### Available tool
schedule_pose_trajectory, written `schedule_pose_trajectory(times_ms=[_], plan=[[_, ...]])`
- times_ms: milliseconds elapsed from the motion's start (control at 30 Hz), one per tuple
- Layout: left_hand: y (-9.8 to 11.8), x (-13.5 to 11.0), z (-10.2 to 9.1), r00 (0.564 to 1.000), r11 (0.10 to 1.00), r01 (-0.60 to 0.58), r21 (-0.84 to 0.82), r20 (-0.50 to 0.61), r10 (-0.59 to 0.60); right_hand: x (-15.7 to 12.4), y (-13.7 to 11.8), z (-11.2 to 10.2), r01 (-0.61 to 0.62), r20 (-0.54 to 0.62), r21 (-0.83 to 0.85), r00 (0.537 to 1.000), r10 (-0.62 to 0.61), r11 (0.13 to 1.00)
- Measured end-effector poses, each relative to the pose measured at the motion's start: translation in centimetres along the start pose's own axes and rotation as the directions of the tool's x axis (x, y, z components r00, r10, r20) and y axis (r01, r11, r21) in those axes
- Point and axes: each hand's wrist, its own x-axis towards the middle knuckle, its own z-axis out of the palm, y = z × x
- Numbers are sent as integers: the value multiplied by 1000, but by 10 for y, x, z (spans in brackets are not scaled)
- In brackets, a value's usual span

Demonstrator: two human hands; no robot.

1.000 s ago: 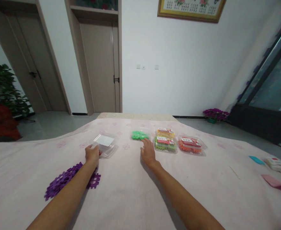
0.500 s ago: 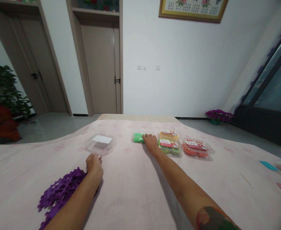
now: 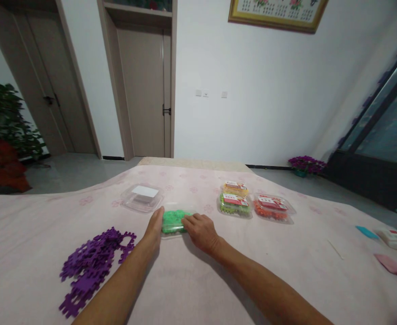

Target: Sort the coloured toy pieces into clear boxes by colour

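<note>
A clear plastic box of green pieces (image 3: 173, 221) rests on the table in front of me. My left hand (image 3: 155, 225) is closed against its left side. From the right, my right hand (image 3: 201, 231) lies over the box's right end with its fingers curled on the lid. Left of my left forearm is a loose heap of purple interlocking pieces (image 3: 91, 259), part of it hidden by the arm. Beyond my left hand sits a clear box with a white label (image 3: 143, 197); no coloured pieces show in it.
Right of my right hand are boxes of lime-green pieces (image 3: 234, 205), yellow pieces (image 3: 236, 187) and red pieces (image 3: 272, 208). Farther right lie a thin stick (image 3: 335, 249), a blue item (image 3: 366, 232), a pink cloth-like item (image 3: 393, 266) and a white pack (image 3: 395, 239).
The green box has come nearer and to the left with my right hand on it. My left hand has moved right from beside the purple pieces onto the box's left side.
</note>
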Motion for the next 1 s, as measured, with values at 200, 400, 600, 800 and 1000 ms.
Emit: schedule_pose_trajectory(times_ms=[200,400,600,800,1000], plan=[[24,-32,-35,996,992,90,-91,22,-88,-9,-51,-5,88,-199,93,978,-68,992],[56,-64,-79,994,997,36,-62,-100,-42,3,-92,0,147,-311,176,947,-87,973],[80,-83,-124,968,996,-84,-34,-239,73,27,-131,9,160,-357,343,934,-29,926],[83,-97,-145,940,983,-183,11,-292,179,34,-147,22,215,-304,516,951,-58,829],[78,-99,-146,909,970,-178,163,-350,226,37,-138,21,-37,-156,846,937,313,532]])
